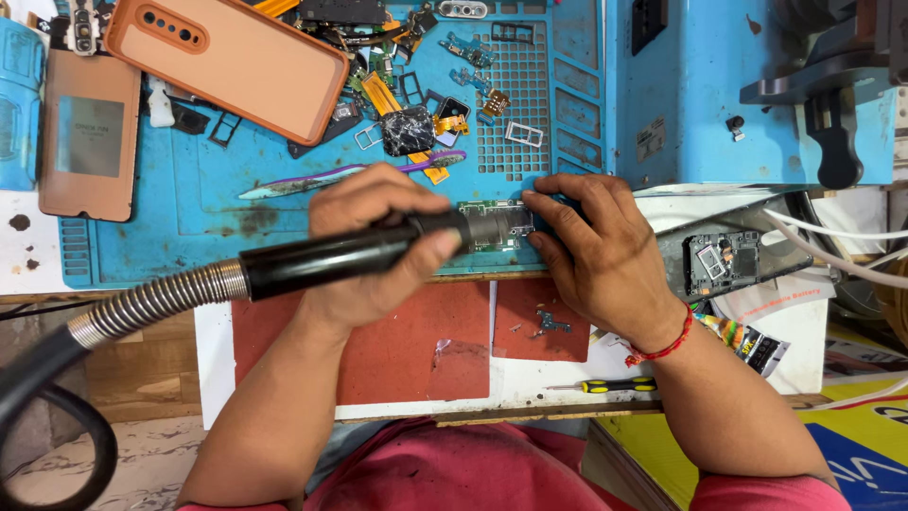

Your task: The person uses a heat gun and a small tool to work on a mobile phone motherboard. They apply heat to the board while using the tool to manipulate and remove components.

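Left hand (374, 241) grips a hot-air wand (350, 254); right hand (591, 246) pins a thin, likely fragile circuit board (497, 225) by its edge.

the left hand (374, 241) wraps the hot-air wand (350, 254), so the grip's middle is covered, and its hose (57, 378) runs off the left and bottom edges. the nozzle and the right hand (591, 255) hide much of the circuit board (492, 225). the phone case (227, 52) is cut by the top edge. parts on the mat (189, 189) are too small to tell. the screwdriver (610, 385) tip is barely visible.
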